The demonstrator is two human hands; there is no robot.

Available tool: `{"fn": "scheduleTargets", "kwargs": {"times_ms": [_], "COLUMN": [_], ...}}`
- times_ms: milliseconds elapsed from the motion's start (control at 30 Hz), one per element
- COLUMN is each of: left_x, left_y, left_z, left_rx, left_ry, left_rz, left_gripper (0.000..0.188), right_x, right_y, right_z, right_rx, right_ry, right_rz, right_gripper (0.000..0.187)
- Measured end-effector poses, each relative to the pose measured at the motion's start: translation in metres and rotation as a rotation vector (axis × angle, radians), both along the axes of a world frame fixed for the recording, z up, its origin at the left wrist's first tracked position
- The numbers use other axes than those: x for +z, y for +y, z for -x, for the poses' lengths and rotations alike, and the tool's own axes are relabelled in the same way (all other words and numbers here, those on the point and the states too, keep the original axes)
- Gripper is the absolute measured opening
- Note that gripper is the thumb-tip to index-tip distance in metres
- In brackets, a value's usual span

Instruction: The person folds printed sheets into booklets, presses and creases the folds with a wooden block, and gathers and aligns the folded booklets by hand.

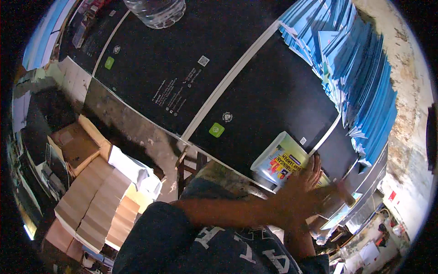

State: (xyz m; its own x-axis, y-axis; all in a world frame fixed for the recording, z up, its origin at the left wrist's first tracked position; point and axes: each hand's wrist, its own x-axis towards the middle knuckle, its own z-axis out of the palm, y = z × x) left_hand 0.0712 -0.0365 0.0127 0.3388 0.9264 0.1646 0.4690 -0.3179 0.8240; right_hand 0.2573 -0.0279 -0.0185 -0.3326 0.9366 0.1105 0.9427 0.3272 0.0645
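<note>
A stapled-looking booklet or folded sheet (273,164), with a pale green and colourful printed cover, lies at the near edge of the black table. My left hand (311,172) rests on its right part, fingers stretched out and lying flat. Just to the right, my right hand (335,197) is smeared by motion, close above the table edge, and my forearms overlap there. Whether the right hand holds anything cannot be made out.
Tall leaning rows of blue-edged booklets (365,77) fill the table's right side. A clear plastic container (157,11) stands at the far left of the black tabletop (269,86). An open cardboard box (75,144) and stacked brown cartons (93,198) sit at left, below the table.
</note>
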Motion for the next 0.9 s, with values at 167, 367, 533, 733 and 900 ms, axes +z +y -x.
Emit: {"fn": "scheduleTargets", "kwargs": {"times_ms": [167,367,533,733,900], "left_x": [0.008,0.007,0.007,0.0,0.01], "left_y": [0.011,0.017,0.02,0.025,0.022], "left_z": [0.006,-0.064,-0.008,-0.023,-0.022], "left_rx": [0.057,0.012,0.043,-0.264,-0.181], "left_ry": [-0.018,0.541,0.078,0.356,0.5], "left_rz": [-0.062,0.077,-0.087,-0.083,-0.242], "left_gripper": [0.069,0.072,0.06,0.06,0.056], "right_x": [-0.005,0.011,0.019,0.039,0.043], "right_y": [-0.009,0.002,-0.002,-0.003,-0.009], "right_z": [-0.012,0.014,0.015,0.006,-0.033], "right_rx": [0.006,-0.093,-0.116,-0.285,-0.26], "right_ry": [0.032,0.077,-0.003,0.887,1.414], "right_rz": [0.099,0.176,0.279,0.214,0.166], "right_gripper": [0.065,0.073,0.065,0.049,0.049]}}
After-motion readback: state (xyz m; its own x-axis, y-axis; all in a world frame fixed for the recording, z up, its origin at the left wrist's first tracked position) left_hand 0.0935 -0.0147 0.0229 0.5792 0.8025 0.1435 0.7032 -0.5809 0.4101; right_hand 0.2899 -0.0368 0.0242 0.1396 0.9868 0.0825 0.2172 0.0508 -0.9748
